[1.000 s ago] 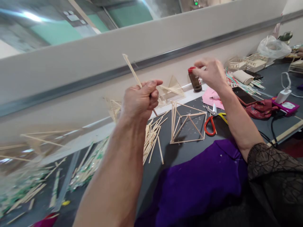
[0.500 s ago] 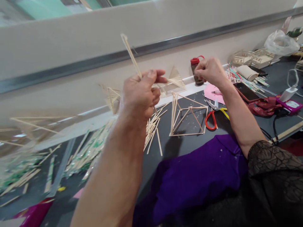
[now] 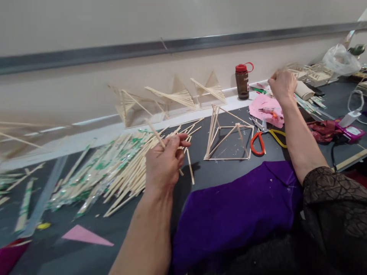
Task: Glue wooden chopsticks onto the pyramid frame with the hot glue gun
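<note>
Between the thumb and fingers of my left hand [image 3: 166,160] is a thin wooden stick [image 3: 155,133], tilted up and to the left. Loose wooden sticks [image 3: 126,183] lie beside and behind that hand. My right hand [image 3: 283,84] is closed, raised near a pink sheet [image 3: 266,109] at the right; what its fingers hold, if anything, is hidden. An open stick frame [image 3: 228,158] stands on the dark table [image 3: 137,229] between my two arms. Scissors [image 3: 257,143] with red and yellow handles lie to the right of the frame.
Stick models [image 3: 172,98] stand along the wall. A brown bottle with a red lid [image 3: 242,82] is behind the frame. Purple cloth [image 3: 237,206] covers the near edge. Wrapped sticks [image 3: 94,175], a clear ruler [image 3: 46,198] and a pink paper piece [image 3: 86,235] lie left.
My left hand has lowered with the stick toward the loose sticks. My right hand has moved right, away from the bottle. The view has shifted, showing more of the table at the left.
</note>
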Demonstrator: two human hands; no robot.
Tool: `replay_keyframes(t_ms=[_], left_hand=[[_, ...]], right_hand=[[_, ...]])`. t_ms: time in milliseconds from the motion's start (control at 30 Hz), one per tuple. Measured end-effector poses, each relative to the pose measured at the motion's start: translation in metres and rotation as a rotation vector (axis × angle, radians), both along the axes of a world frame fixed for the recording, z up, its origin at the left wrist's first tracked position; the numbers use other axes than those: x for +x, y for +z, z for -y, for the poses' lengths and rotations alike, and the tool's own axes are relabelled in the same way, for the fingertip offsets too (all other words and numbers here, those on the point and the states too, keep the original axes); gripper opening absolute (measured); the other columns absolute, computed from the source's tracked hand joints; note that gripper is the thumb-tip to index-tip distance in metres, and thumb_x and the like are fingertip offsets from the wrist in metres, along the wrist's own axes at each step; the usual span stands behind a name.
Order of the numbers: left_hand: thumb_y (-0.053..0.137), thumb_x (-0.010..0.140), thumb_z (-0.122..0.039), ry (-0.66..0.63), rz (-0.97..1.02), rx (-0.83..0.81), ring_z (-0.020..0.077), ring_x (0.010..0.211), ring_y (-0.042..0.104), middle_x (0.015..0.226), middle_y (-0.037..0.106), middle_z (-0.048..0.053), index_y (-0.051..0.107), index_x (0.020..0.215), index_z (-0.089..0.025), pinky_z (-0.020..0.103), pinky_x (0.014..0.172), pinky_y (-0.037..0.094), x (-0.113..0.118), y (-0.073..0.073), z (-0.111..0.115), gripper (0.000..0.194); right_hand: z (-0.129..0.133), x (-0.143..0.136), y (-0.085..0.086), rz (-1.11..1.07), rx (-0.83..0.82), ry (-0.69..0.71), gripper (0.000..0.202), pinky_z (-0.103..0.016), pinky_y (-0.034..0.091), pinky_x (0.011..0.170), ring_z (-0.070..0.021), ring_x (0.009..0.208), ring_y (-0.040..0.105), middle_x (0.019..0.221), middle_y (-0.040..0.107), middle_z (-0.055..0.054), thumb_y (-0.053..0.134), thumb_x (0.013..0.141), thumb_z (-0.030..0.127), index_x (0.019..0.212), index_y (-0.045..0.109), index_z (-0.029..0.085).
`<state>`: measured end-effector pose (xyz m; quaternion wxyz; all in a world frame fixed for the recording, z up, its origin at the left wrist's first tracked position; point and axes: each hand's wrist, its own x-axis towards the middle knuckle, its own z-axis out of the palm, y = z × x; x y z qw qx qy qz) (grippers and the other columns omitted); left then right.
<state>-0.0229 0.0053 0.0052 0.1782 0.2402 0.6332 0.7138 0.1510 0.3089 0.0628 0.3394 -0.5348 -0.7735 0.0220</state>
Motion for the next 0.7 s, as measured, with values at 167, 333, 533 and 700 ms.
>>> replay_keyframes(t_ms=[167, 333, 533, 700], left_hand=[[0.070, 0.078, -0.030, -0.002, -0.011, 0.019, 0.0014, 0.032, 0.027, 0.064, 0.065, 0.001, 0.073, 0.085, -0.010, 0.017, 0.032, 0.015, -0.002, -0.002, 0.004, 0.021], [0.075, 0.072, -0.034, -0.039, 0.009, 0.008, 0.0014, 0.033, 0.024, 0.061, 0.063, 0.000, 0.073, 0.082, -0.010, 0.018, 0.032, 0.012, -0.003, -0.007, 0.004, 0.026], [0.077, 0.068, -0.038, -0.053, -0.005, -0.009, 0.0024, 0.034, 0.024, 0.059, 0.063, 0.000, 0.073, 0.082, -0.011, 0.019, 0.034, 0.011, -0.006, -0.013, 0.003, 0.030], [0.076, 0.070, -0.040, -0.062, -0.016, -0.042, 0.0031, 0.035, 0.022, 0.059, 0.062, -0.001, 0.072, 0.084, -0.012, 0.021, 0.035, 0.011, -0.006, -0.016, 0.000, 0.031]], right_hand=[[-0.013, -0.006, 0.030, -0.143, 0.102, 0.051, 0.016, -0.038, 0.050, 0.089, -0.0224, 0.092, 0.067, 0.093, 0.075, -0.011, 0.064, 0.084, 0.019, 0.093, 0.075, 0.013], [0.007, 0.001, 0.040, -0.462, -0.125, 0.535, 0.012, -0.023, 0.038, 0.051, -0.0084, 0.054, 0.053, 0.062, 0.062, -0.001, 0.064, 0.082, 0.021, 0.073, 0.064, 0.013], [0.078, 0.029, 0.000, -0.299, -0.478, 0.855, 0.012, -0.023, 0.038, 0.045, -0.0095, 0.053, 0.054, 0.058, 0.063, -0.001, 0.071, 0.074, 0.017, 0.065, 0.064, 0.016], [0.086, 0.037, -0.015, -0.243, -0.404, 0.848, 0.007, -0.023, 0.043, 0.049, -0.0101, 0.053, 0.056, 0.058, 0.062, 0.000, 0.068, 0.073, 0.016, 0.067, 0.065, 0.016]])
